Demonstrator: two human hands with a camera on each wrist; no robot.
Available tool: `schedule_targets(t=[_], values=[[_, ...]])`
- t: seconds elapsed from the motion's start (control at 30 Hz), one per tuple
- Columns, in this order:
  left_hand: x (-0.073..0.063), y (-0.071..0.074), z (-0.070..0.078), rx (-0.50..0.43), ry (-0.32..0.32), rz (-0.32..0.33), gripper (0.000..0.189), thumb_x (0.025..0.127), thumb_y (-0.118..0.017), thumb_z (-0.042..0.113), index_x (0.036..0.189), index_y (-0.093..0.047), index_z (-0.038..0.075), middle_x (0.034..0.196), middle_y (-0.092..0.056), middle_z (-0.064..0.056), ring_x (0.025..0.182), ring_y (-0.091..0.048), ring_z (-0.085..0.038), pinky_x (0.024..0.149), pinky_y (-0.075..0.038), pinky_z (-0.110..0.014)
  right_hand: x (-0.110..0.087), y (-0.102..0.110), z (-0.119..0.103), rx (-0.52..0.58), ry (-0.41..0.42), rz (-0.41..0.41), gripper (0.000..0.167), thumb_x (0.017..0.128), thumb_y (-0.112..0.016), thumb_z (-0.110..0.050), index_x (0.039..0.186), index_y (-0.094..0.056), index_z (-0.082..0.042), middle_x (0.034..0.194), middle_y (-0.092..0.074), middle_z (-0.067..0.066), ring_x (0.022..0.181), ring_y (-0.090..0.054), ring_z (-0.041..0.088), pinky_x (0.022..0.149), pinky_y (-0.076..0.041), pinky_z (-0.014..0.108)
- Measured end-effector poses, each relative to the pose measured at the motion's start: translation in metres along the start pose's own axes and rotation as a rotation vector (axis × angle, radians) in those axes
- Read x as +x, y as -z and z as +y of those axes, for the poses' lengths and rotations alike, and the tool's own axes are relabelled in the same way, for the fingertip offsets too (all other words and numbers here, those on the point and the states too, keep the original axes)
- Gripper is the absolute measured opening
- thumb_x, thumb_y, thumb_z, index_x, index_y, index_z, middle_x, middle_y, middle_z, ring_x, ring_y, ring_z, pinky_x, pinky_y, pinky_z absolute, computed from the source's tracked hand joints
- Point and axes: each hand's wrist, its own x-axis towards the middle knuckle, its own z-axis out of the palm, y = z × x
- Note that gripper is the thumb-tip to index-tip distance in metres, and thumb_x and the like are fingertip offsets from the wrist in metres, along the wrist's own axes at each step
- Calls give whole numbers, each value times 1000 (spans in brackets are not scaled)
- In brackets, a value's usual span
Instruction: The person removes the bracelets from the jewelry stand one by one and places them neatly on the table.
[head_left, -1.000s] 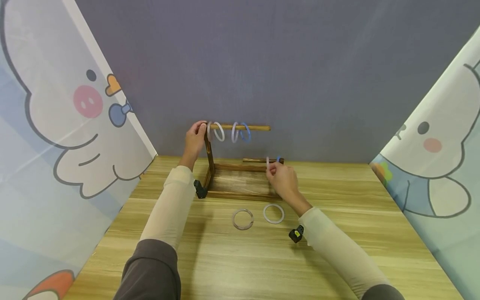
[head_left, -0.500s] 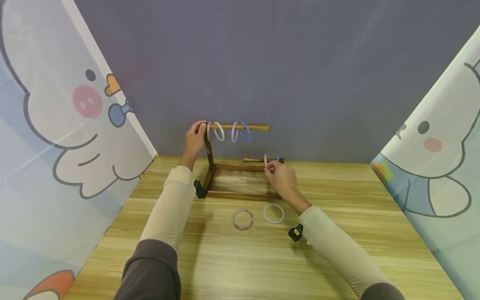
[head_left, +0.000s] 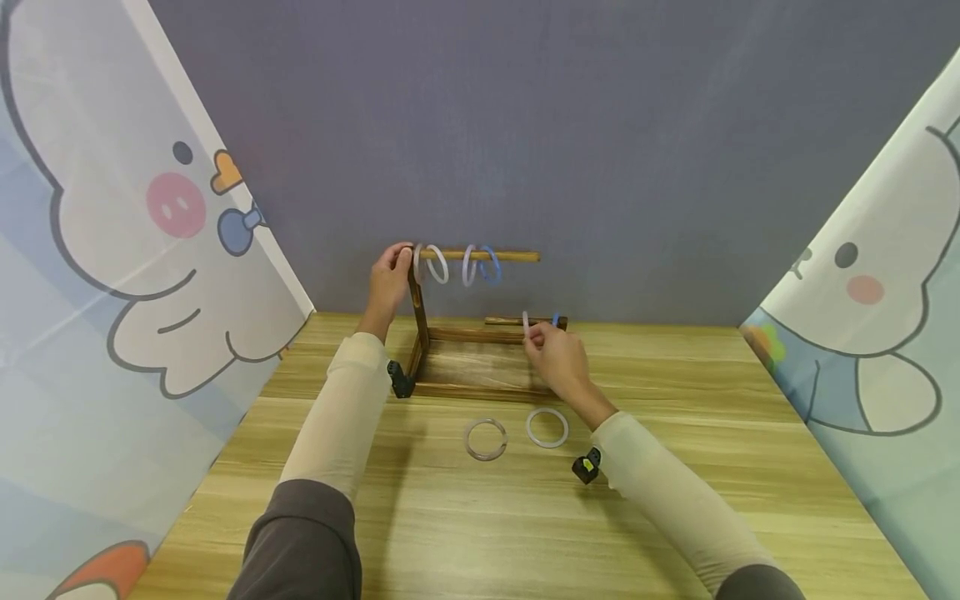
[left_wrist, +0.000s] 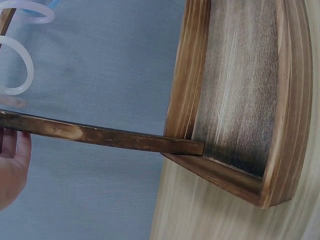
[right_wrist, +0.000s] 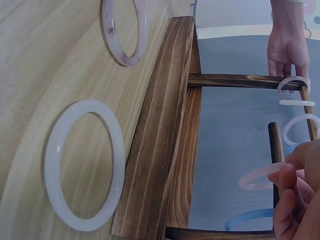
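Observation:
A dark wooden bangle stand [head_left: 480,358] has an upper bar [head_left: 519,256] and a shorter lower bar [right_wrist: 275,142]. My left hand [head_left: 388,283] grips the top of its left post [left_wrist: 75,132], thumb in front. At the lower bar, my right hand [head_left: 562,358] pinches a pale pink bangle [right_wrist: 252,176], which overlaps the bar in the right wrist view. Closer to the bar's right end hangs a blue bangle [right_wrist: 247,216], partly hidden by the right hand. Several bangles hang from the upper bar, among them a white bangle [head_left: 446,265] and another blue bangle [head_left: 497,267].
In front of the stand, a white bangle [head_left: 547,446] and a brownish marbled bangle [head_left: 486,457] lie flat on the wooden table [head_left: 480,525]. Behind it rises a grey backdrop [head_left: 525,125], with cartoon-printed panels [head_left: 112,250] at both sides.
My right hand has shifted slightly left, bringing the pale pink bangle left along the lower bar, away from the blue one. My left hand stays on the post.

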Motion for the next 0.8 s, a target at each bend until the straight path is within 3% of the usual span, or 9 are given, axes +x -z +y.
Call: schedule_targets(t=[0.8], values=[[3,-2,-2,-14,1,20,39,108,-49,40,139,-60,19,136,-61,-11,121,-57,-24,105,-47,-41,-1,-8,-6,14,37,-12,13,96,-70,-18,101,-76,-7,87,-79,5,61,-69,18,54,-53,31]])
